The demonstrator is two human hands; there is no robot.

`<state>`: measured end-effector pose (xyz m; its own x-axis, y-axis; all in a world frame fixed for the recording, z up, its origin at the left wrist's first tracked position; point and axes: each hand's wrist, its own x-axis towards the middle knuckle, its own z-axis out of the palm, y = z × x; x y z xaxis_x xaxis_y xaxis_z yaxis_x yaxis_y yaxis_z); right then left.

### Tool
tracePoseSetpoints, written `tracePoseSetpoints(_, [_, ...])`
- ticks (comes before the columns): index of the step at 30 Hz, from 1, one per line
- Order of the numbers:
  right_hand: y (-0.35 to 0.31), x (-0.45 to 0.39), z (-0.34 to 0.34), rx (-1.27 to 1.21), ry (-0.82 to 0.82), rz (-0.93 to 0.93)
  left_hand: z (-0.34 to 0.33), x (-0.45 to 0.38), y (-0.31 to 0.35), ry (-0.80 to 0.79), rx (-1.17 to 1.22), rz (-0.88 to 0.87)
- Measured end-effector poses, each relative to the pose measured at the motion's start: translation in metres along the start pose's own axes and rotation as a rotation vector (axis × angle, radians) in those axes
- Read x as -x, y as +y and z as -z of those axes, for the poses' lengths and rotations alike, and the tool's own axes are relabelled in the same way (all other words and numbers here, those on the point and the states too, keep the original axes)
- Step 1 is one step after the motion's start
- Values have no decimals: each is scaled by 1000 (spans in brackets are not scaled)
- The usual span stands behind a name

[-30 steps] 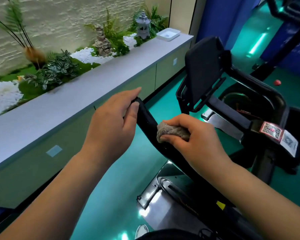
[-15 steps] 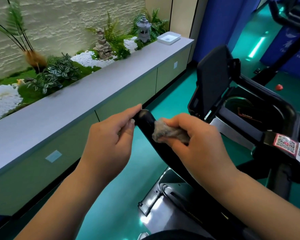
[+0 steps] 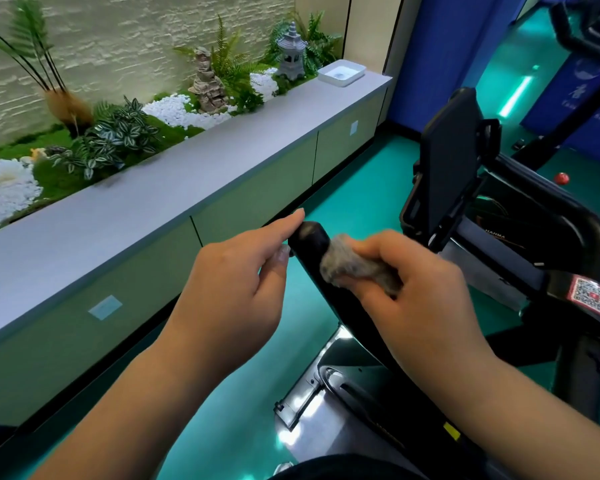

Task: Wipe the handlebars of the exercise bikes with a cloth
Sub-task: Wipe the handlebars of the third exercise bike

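While the right hand (image 3: pixel 426 289) pinches a soft grey cloth (image 3: pixel 354 268) against the black handlebar (image 3: pixel 312 240) at frame centre, the left hand (image 3: pixel 236 282) steadies its tip with loosely spread fingers. Limp cloth needs bunching; the rigid, probably slick bar suits wrapping near its end.

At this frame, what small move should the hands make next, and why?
Probably slide the cloth the last bit up over the rounded tip of the handlebar. The right hand presses the cloth just below that tip, which is bare, while the left hand touches the tip only with a fingertip and would need to lift clear.
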<state>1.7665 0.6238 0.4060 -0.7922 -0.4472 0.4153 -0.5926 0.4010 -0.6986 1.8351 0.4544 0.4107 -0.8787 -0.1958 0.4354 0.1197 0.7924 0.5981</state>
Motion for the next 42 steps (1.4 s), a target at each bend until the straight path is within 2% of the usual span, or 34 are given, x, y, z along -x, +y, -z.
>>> tracePoseSetpoints(4, [4,9,-2,22,43,-64,-2,0,-1,4,9,-2])
tracePoseSetpoints(9, [-14,-16,-13,-77,75,-6,-5,1,-2,29,-7,1])
tracePoseSetpoints(16, [2,17,6,-39,-51,-205,-6,1,-2,31,17,-4])
tracePoseSetpoints(23, [-19,-38,-29,-143,-35,-173,-4,1,-1,19,-13,-1])
tracePoseSetpoints(29, [6,-6,-9,-55,-231,-318,-1,3,1,-23,29,2])
tracePoseSetpoints(32, [7,-15,-11,-83,-259,-362,-1,2,1,-38,35,-3])
tracePoseSetpoints(37, [-2,-24,-17,-181,-210,-301,-1,2,-2,-29,31,-19])
tracePoseSetpoints(42, [16,1,7,-76,-327,-308,-6,1,-2,20,6,-27])
